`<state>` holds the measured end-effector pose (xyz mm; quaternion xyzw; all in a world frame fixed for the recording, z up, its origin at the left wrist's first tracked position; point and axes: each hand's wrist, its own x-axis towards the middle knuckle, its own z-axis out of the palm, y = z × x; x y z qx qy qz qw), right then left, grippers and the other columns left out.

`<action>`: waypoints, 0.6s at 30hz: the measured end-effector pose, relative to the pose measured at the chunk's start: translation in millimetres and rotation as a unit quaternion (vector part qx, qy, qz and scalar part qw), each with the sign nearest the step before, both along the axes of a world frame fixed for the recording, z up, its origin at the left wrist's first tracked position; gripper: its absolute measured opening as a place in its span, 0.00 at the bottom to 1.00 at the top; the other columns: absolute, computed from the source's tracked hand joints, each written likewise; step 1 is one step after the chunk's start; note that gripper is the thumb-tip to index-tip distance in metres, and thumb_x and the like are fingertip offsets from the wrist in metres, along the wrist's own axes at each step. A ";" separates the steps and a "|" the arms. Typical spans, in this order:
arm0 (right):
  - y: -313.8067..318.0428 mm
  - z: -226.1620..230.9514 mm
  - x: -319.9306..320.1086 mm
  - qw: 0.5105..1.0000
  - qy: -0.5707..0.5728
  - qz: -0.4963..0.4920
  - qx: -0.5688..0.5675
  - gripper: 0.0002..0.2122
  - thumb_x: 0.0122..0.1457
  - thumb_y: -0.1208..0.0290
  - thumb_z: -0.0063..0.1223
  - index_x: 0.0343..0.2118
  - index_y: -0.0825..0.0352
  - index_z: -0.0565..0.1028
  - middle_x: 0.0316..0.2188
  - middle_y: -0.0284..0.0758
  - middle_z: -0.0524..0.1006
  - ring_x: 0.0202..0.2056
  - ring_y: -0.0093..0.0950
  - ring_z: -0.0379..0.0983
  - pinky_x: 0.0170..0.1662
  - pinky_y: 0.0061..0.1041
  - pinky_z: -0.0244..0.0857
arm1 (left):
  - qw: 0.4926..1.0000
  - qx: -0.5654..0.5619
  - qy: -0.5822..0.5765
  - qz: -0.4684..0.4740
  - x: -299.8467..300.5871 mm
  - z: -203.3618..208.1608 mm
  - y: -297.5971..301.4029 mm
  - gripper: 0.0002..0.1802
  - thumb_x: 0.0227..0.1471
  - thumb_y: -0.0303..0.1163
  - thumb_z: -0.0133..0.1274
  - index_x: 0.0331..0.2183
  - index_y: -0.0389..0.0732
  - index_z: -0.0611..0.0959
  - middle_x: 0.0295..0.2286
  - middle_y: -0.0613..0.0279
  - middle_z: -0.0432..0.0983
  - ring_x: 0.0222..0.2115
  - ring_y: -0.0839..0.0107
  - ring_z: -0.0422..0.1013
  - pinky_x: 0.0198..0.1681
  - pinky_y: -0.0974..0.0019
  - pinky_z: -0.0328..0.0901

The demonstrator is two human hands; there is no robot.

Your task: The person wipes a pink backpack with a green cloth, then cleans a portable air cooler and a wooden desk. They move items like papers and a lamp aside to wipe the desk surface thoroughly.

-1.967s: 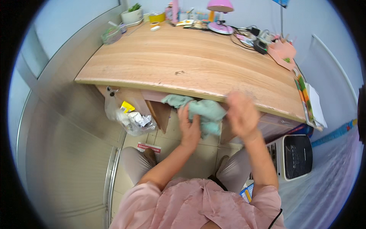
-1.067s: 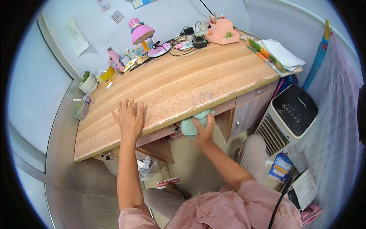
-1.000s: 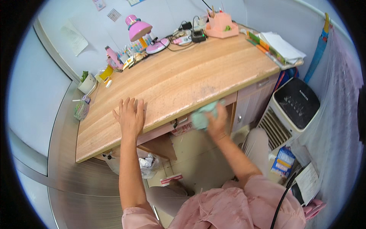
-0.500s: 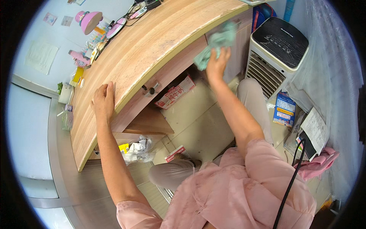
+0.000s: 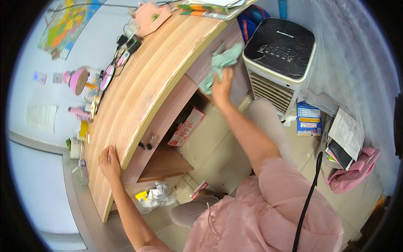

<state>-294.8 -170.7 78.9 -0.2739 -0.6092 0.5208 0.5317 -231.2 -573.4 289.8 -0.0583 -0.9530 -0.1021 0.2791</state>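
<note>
My right hand (image 5: 221,87) grips a crumpled pale green cloth (image 5: 225,58). The cloth lies against the wooden front (image 5: 203,63) at the desk's far right, just below a metal handle (image 5: 218,49). My left hand (image 5: 110,164) rests on the wooden desk top (image 5: 138,80) near its front edge, fingers loosely extended and holding nothing. Below the desk top, between my hands, a dark knob (image 5: 147,145) sticks out from a drawer front.
An air cooler (image 5: 279,50) stands right of the desk. Under the desk are a red-and-white carton (image 5: 187,128) and a plastic bag (image 5: 157,195). A pink lamp (image 5: 77,80) and a pink box (image 5: 152,19) sit along the back. Pink slippers (image 5: 357,172) lie at right.
My view has shifted, bringing a wall map and the pink box into sight. The cloth has moved along the front to beside the handle. My left hand sits closer to the desk's front edge.
</note>
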 end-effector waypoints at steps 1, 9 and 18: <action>-21.9 1.4 9.5 0.997 -0.047 0.048 0.029 0.21 0.56 0.78 0.51 0.53 0.74 0.62 0.56 0.56 0.57 0.56 0.54 0.54 0.60 0.43 0.49 | 1.000 -0.014 -0.012 0.018 6.2 0.8 -7.5 0.20 0.56 0.42 0.50 0.38 0.33 0.82 0.37 0.46 0.78 0.42 0.57 0.73 0.46 0.61 0.64; -12.2 -102.4 0.1 0.986 -0.034 0.107 -0.120 0.23 0.53 0.77 0.53 0.53 0.70 0.64 0.58 0.52 0.56 0.58 0.51 0.54 0.61 0.44 0.48 | 0.989 0.140 -0.052 -0.011 11.9 -14.2 -25.2 0.18 0.58 0.37 0.49 0.42 0.32 0.80 0.41 0.52 0.76 0.43 0.64 0.71 0.48 0.65 0.64; 74.1 -140.1 -19.8 0.974 -0.143 0.025 -0.175 0.25 0.57 0.65 0.52 0.56 0.73 0.63 0.57 0.52 0.59 0.58 0.48 0.56 0.61 0.36 0.50 | 0.996 0.063 -0.067 -0.020 3.1 -0.9 15.0 0.19 0.60 0.37 0.45 0.44 0.31 0.78 0.45 0.51 0.74 0.47 0.62 0.69 0.53 0.64 0.60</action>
